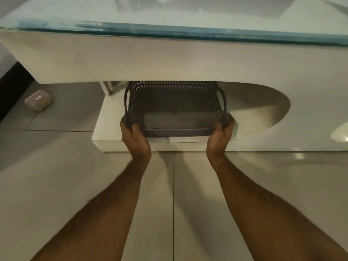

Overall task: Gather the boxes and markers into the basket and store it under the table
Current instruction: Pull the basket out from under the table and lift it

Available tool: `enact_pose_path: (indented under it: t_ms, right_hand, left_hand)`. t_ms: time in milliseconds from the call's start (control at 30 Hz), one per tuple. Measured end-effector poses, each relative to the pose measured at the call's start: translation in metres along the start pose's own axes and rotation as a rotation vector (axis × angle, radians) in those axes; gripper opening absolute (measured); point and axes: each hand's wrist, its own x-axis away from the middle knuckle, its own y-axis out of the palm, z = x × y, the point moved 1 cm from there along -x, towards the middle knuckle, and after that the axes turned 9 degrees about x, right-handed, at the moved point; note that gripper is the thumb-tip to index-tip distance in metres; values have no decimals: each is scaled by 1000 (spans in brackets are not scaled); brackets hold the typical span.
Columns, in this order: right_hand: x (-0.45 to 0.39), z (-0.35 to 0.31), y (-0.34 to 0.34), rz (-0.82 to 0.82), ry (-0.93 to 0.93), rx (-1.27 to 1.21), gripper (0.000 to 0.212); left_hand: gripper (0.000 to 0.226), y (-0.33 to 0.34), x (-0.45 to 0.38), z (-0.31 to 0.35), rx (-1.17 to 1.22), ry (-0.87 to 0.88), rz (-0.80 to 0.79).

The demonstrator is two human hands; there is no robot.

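A grey perforated plastic basket [175, 133] sits on the white lower shelf [107, 129] under the glass-topped table [169, 53]. Its far half is tucked beneath the table's apron. My left hand [134, 137] grips the basket's near left corner. My right hand [219, 136] grips the near right corner. The inside of the basket looks dark and bare, with only a small dark speck near the front. No boxes or markers show in this view.
The table's thick white apron hangs low over the shelf and leaves a narrow gap. A small pinkish box [38, 100] lies on the tiled floor at the left. A dark wall edge [11, 87] runs along the far left.
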Motion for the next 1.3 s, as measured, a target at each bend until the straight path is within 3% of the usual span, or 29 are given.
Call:
enact_pose_path:
  t_ms: [367, 600, 733, 967, 1300]
  right_hand:
    - [56, -18, -36, 28, 38, -1, 52]
    - [120, -56, -66, 34, 125, 53, 49]
    - [156, -100, -93, 58, 155, 98, 58]
    - [204, -200, -137, 50, 200, 142, 56]
    - [227, -344, -177, 138, 188, 162, 56]
  left_hand:
    - [55, -24, 39, 44, -35, 5, -1]
    - [55, -72, 84, 95, -130, -111, 83]
    - [57, -89, 115, 140, -199, -155, 103]
    - [56, -90, 158, 249, -212, -239, 101]
    - [56, -43, 184, 398, -166, -238, 49]
